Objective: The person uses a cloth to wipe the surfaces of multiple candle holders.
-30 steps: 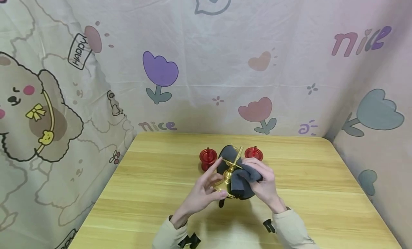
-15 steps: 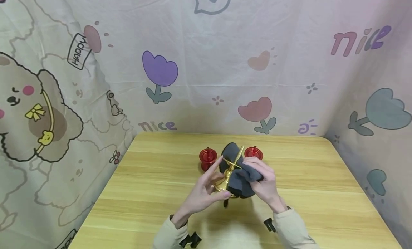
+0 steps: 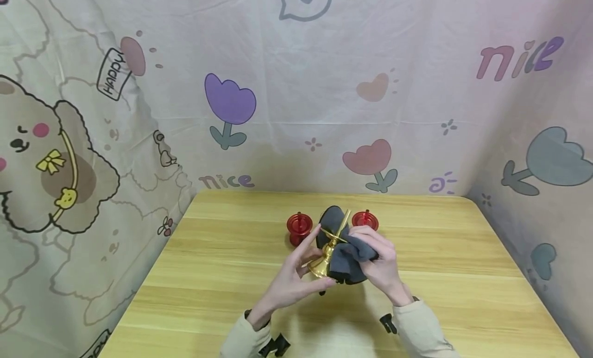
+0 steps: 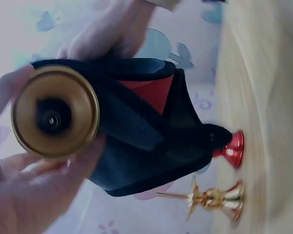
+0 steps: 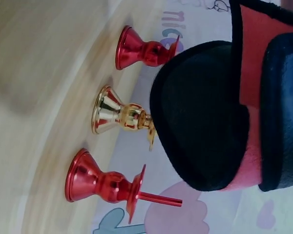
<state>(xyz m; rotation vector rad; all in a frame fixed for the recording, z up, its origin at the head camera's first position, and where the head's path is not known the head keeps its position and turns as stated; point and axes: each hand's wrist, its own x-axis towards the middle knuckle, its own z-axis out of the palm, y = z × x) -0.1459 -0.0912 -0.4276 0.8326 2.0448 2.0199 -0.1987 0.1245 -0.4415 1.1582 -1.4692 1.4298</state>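
In the head view my left hand [image 3: 294, 281] holds a shiny gold candlestick [image 3: 328, 252] tilted above the table, thumb by its flared base and index finger at its upper dish. The left wrist view shows the hollow underside of this candlestick [image 4: 78, 114] between thumb and fingers. My right hand [image 3: 382, 257] grips a dark grey cloth [image 3: 345, 268] with black edging, bunched against the candlestick's right side. Parts of the cloth's red reverse [image 5: 254, 68] show in the right wrist view. The cloth hides the right fingertips.
Two red candlesticks [image 3: 299, 224] [image 3: 365, 220] stand upright towards the back of the wooden table [image 3: 222, 245]. Between them a second gold candlestick [image 5: 110, 114] stands upright, mostly behind the cloth in the head view. A printed fabric backdrop [image 3: 287, 90] rises behind the table.
The loose flap of the cloth has swung slightly right, and the cloth has shifted a little against the candlestick. Both hands keep their holds in nearly the same place.
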